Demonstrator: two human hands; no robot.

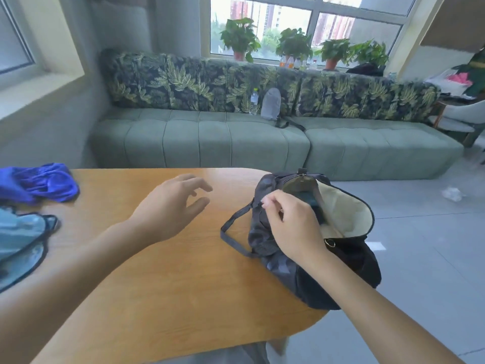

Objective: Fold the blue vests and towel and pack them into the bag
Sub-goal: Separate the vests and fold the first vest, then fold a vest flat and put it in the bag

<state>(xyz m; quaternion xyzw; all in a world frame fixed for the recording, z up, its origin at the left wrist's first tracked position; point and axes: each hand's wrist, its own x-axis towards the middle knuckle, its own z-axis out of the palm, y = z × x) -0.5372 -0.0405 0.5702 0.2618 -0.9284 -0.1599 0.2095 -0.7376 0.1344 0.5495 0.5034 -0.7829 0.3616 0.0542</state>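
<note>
A dark bag [273, 266] with a cream lining lies open at the right edge of the wooden table [168, 285]. My right hand [291, 224] pinches the bag's near rim at its opening. Something dark teal shows inside the bag behind my fingers. My left hand [170, 206] hovers open over the table's middle, fingers spread and relaxed, holding nothing. A crumpled bright blue vest [39, 183] lies at the table's far left. A light blue garment with dark trim [21, 243] lies at the left edge, partly cut off by the frame.
A green sofa [262, 137] with leaf-print cushions stands behind the table, carrying a water bottle [253, 101] and a grey pouch [270, 103]. Potted plants [294, 44] line the windowsill. Grey tiled floor lies to the right with a crumpled white paper [452, 193].
</note>
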